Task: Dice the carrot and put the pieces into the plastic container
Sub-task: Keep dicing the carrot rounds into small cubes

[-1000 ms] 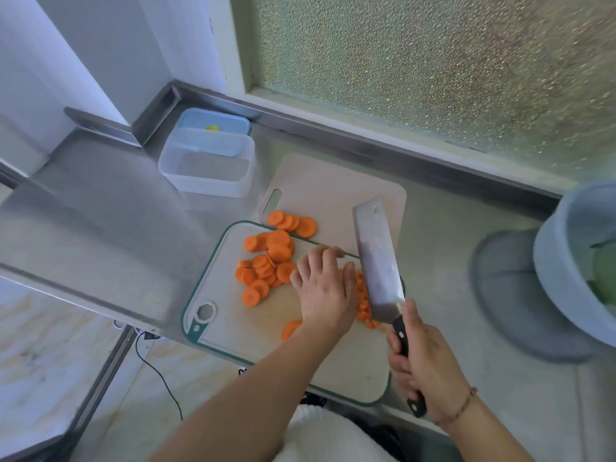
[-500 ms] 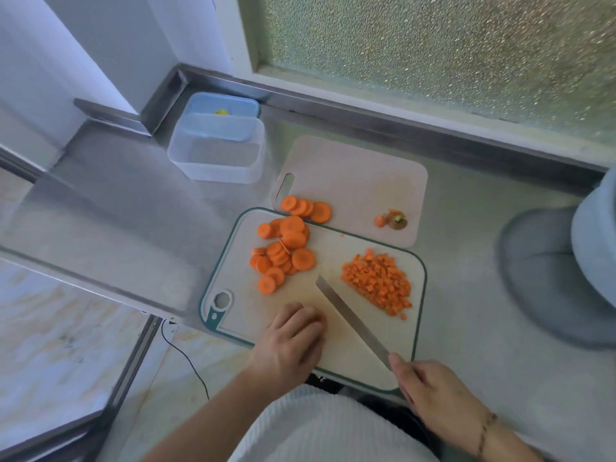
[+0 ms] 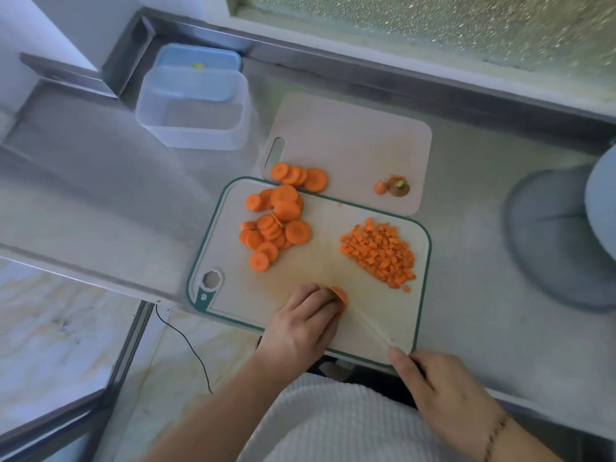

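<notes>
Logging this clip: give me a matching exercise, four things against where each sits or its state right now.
Things:
1. plastic container
2. diced carrot
3. carrot end scraps
4. left hand

Places or states:
A. on the plain rear board
B. holding carrot slices against the green-rimmed board
C. heaped on the right of the green-rimmed board
D. empty, on the counter at far left

Pairs: 1-D, 2-C, 3-A, 4-B

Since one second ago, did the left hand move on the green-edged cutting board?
Yes. The left hand moved from the middle of the green-edged cutting board, beside the diced carrot pile, back to its near edge, where it grips carrot slices.
</notes>
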Tool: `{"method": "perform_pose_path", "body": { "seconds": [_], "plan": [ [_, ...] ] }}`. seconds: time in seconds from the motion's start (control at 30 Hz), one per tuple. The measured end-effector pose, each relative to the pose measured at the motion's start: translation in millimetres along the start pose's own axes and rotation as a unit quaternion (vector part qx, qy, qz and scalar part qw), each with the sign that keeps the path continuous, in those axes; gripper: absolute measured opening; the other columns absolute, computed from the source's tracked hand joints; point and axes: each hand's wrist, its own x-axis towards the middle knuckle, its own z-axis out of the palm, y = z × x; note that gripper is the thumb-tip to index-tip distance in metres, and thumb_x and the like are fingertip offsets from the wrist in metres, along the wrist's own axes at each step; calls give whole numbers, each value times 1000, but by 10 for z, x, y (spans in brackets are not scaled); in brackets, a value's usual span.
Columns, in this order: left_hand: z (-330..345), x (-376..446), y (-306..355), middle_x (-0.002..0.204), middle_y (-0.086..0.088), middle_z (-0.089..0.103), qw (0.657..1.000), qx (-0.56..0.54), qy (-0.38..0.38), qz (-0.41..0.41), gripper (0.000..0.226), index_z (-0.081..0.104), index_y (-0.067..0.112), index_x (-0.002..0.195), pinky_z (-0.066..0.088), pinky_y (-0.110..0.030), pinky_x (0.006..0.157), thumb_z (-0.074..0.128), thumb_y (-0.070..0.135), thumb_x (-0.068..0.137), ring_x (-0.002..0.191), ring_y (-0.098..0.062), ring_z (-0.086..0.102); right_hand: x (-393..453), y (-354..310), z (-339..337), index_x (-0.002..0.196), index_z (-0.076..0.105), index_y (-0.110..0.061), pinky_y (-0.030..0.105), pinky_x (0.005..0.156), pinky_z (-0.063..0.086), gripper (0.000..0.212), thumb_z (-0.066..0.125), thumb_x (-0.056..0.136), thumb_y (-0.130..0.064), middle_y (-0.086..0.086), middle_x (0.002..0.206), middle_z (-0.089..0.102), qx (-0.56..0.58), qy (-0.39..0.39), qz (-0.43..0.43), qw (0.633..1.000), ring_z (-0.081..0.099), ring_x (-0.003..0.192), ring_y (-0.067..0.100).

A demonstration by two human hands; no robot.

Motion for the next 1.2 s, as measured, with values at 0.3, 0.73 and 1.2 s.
{"method": "perform_pose_path", "body": {
  "seconds": [0.3,0.73,1.2],
  "plan": [
    [13,34,-22,111,-10,70,1000,2,-2,10,14,75,1,103,54,-37,92,74,5,89,101,-32,66,82,-2,35,54,41,-19,31,59,42,68,8,75,-75,-2,49,47,-39,-22,6,999,48,49,10],
    [12,39,-26,102,-12,71,999,-31,36,-17,8,77,1,93,55,-41,88,78,2,85,98,-32,66,-25,-11,-20,50,35,-18,18,49,33,61,20,80,-69,-18,46,51,14,-37,-2,999,47,49,8],
    [11,-6,-68,98,-12,71,999,-26,27,11,5,76,0,89,54,-41,82,78,4,88,92,-32,67,33,-51,73,53,37,-18,23,49,33,64,17,79,-73,-3,46,42,20,-28,5,999,40,47,10]
  ]
}}
